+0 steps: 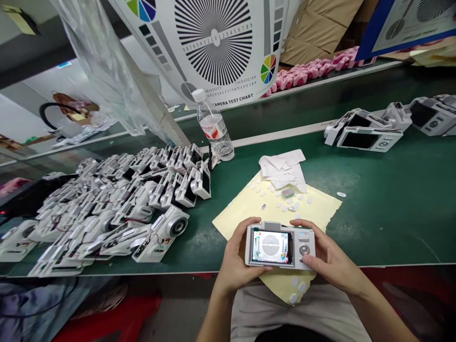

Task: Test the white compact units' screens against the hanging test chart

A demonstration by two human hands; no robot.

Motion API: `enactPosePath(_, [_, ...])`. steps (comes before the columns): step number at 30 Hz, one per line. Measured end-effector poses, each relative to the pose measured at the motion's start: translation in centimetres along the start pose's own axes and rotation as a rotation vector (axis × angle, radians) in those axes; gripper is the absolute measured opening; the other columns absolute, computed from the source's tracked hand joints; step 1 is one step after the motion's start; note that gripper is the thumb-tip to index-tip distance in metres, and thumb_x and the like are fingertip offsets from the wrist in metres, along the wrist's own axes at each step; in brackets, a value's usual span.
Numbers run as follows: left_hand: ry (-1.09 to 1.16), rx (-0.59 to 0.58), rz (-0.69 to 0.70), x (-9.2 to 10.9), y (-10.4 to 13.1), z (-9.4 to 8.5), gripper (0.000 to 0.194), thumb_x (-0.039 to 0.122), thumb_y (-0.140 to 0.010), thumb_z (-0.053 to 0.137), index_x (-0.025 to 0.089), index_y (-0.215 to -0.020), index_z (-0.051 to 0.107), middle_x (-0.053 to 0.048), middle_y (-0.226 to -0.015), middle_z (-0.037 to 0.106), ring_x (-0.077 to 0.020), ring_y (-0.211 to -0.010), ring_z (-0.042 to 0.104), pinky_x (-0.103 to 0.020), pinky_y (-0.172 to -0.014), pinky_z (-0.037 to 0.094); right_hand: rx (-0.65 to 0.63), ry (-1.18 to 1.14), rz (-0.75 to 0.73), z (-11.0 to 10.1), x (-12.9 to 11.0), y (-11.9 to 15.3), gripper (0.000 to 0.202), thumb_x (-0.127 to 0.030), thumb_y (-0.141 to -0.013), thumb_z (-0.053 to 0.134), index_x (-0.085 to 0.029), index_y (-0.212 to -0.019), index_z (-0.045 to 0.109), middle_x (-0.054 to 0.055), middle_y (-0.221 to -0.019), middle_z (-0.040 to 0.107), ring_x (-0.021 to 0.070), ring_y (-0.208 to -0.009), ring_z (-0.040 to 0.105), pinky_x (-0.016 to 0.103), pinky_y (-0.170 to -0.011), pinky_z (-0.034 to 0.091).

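Note:
A white camera (280,245) is held level between my two hands above the table's front edge, its lit screen facing me and showing the round test pattern. My left hand (237,256) is closed round the camera's left end. At the right end, my right hand (329,254) grips the body, its thumb on the buttons beside the screen. Beneath lies a yellow sheet (228,216) with several small white oval pieces on it. The camera test chart (213,42) stands upright behind the table.
Many white camera bodies (142,199) are piled on the left. A plastic bottle (215,128) stands at the back, near a white cloth (284,168) on the sheet. More white cameras (370,137) lie at the back right. Pink items (309,72) line the shelf behind.

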State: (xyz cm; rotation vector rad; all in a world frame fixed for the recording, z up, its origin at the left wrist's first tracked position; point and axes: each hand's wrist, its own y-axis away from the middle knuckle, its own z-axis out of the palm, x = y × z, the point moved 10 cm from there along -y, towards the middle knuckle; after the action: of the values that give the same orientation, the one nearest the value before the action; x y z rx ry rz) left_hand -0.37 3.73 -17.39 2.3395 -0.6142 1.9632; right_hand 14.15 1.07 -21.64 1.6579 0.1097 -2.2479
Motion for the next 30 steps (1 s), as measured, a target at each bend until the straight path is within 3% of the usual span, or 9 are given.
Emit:
enactPosePath(3, [-0.04,0.01,-0.006,0.2,0.4,-0.1,0.071,0.034,-0.057,0.076,0.033,-0.12,0.043,-0.001,-0.12,0.049,-0.0239,-0.105,0.053,-0.032,-0.092,0.044,0.102,0.047,-0.006,-0.3,-0.2,0.7,0.054,-0.024,-0.074,0.059,-0.027,-0.122,0.033,0.008,-0.114,0.052,0.0171,-0.096,0.055,0.028,-0.085,0.045])
enactPosePath(8, [-0.002,0.007,0.062,1.8,1.6,0.3,0.074,0.04,-0.056,0.076,0.03,-0.122,0.042,-0.005,-0.118,0.05,-0.0222,-0.106,0.051,-0.03,-0.091,0.045,0.06,-0.001,0.003,0.5,-0.6,2.4,0.059,-0.022,-0.073,0.059,-0.027,-0.125,0.032,0.007,-0.115,0.053,0.0181,-0.099,0.056,0.027,-0.084,0.048])
enactPosePath(15, [-0.091,0.031,0.193,4.3,3.7,0.7,0.077,0.044,-0.056,0.076,0.025,-0.123,0.042,-0.008,-0.115,0.052,-0.0248,-0.109,0.048,-0.035,-0.095,0.04,0.125,0.127,-0.011,0.7,-1.1,5.1,0.057,-0.023,-0.075,0.054,-0.026,-0.126,0.03,0.008,-0.122,0.048,0.0201,-0.106,0.052,0.031,-0.09,0.045])
enactPosePath(19, [-0.093,0.037,0.206,4.6,4.6,0.8,0.08,0.042,-0.053,0.078,0.026,-0.123,0.042,-0.008,-0.116,0.052,-0.0249,-0.11,0.048,-0.035,-0.096,0.04,0.182,0.21,-0.027,0.5,-1.5,6.3,0.057,-0.022,-0.073,0.057,-0.029,-0.124,0.034,0.007,-0.124,0.048,0.0209,-0.108,0.051,0.03,-0.088,0.046])
enactPosePath(22, [-0.046,0.031,0.196,4.5,4.9,0.6,0.079,0.037,-0.052,0.08,0.026,-0.121,0.045,-0.008,-0.116,0.053,-0.0253,-0.11,0.049,-0.035,-0.096,0.041,0.17,0.135,-0.014,0.5,-1.4,6.7,0.053,-0.027,-0.075,0.059,-0.029,-0.123,0.038,0.006,-0.122,0.049,0.0182,-0.103,0.054,0.029,-0.088,0.046])
enactPosePath(25, [0.143,-0.021,0.14,4.0,4.8,1.0,0.08,0.035,-0.052,0.08,0.027,-0.123,0.044,-0.009,-0.121,0.05,-0.0259,-0.11,0.05,-0.035,-0.094,0.043,0.048,-0.093,0.047,1.8,-0.5,6.6,0.05,-0.033,-0.074,0.063,-0.027,-0.119,0.044,0.005,-0.115,0.056,0.0178,-0.099,0.057,0.029,-0.087,0.046])
enactPosePath(27, [0.363,-0.048,0.074,3.4,4.8,1.8,0.085,0.037,-0.055,0.079,0.029,-0.129,0.036,-0.009,-0.132,0.042,-0.0275,-0.114,0.049,-0.035,-0.093,0.044,-0.018,-0.239,0.103,3.1,0.6,6.6,0.057,-0.035,-0.066,0.071,-0.026,-0.117,0.047,0.006,-0.111,0.059,0.0197,-0.096,0.059,0.031,-0.084,0.047])
enactPosePath(30, [0.669,0.001,-0.022,2.3,5.0,3.9,0.073,0.042,-0.068,0.067,0.032,-0.131,0.031,-0.008,-0.139,0.034,-0.0293,-0.12,0.044,-0.041,-0.097,0.04,0.091,-0.333,0.116,3.8,2.2,6.7,0.062,-0.038,-0.06,0.076,-0.025,-0.114,0.05,0.006,-0.108,0.062,0.0197,-0.094,0.06,0.03,-0.083,0.046])
